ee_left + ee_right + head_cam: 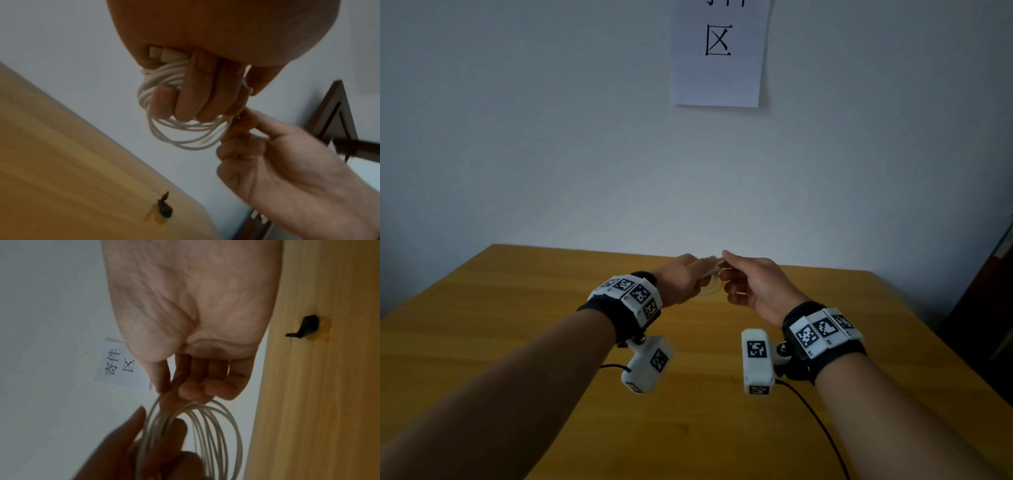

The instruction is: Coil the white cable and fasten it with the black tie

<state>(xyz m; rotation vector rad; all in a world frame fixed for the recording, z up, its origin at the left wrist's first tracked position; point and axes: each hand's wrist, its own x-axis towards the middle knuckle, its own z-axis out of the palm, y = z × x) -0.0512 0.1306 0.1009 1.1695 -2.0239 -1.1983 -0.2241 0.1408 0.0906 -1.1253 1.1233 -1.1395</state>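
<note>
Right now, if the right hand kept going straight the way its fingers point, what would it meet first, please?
Probably the left hand: the right hand points leftward at it, both already gripping the white cable coil between them. Depth is unclear, but nothing else shows in that line.

The thin white round-section cable [180,129] is wound into a loose coil of several loops, held up in the air above the wooden surface — one side of the coil bunches tightly together, the other side fans out into separate strands [216,426]. Two pale rectangular plug ends [164,54] sit side by side at the bunched part. The short black strip tie [306,326] lies apart on the wood, curled, one end sticking up — not on the cable.
</note>
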